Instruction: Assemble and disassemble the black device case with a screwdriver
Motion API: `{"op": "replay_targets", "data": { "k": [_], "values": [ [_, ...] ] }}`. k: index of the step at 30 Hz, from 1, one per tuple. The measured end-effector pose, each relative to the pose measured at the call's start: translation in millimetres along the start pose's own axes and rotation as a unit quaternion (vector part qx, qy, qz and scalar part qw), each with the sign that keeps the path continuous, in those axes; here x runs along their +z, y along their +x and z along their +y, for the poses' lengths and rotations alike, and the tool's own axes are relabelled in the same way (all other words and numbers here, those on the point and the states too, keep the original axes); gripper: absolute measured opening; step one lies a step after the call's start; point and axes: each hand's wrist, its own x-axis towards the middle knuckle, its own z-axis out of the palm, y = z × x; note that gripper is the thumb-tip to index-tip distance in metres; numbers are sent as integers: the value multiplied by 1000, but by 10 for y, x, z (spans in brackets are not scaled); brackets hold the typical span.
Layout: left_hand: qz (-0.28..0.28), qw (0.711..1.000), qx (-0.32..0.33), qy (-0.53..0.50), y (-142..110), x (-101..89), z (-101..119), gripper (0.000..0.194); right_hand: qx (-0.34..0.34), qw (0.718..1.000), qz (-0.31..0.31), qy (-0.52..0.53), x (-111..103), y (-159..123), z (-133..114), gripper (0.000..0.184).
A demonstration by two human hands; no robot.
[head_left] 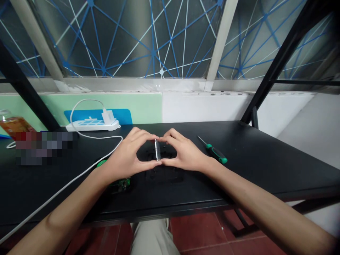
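Note:
My left hand [130, 152] and my right hand [183, 150] meet over the middle of the black table, each with thumb and fingers curved into a pinch. Between their fingertips a small, thin silver-and-dark piece [157, 150] is held upright, edge towards me; its exact kind does not show. Beneath it lie small dark bits [156, 170], too small to name. A green-and-black object [123, 183] is partly covered by my left wrist. To the right of my right hand lies a screwdriver [216, 153] with a green-and-black handle, its tip pointing away to the left.
A white power strip [92, 125] with a plugged-in charger [107, 117] stands at the table's back. Its white cable [66, 185] runs under or beside my left arm to the front left. A bottle [16, 124] and a blurred-out patch are at far left. Black frame posts [262, 88] rise behind.

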Motion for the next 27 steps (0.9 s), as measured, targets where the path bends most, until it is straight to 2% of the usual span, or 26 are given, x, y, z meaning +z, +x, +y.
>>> {"op": "replay_targets", "data": {
  "k": [10, 15, 23, 27],
  "values": [
    [11, 1000, -24, 14, 24, -32, -15, 44, 45, 999, 16, -17, -91, 12, 6, 53],
    [10, 999, -30, 30, 21, -20, -46, 44, 44, 999, 21, -21, -113, 5, 30, 52],
    [-7, 997, -54, 50, 13, 11, -101, 47, 45, 997, 36, -42, -155, 2, 48, 55],
    [-32, 996, -61, 57, -18, -8, -88, 40, 47, 998, 32, -35, -179, -9, -8, 50]
  ]
}}
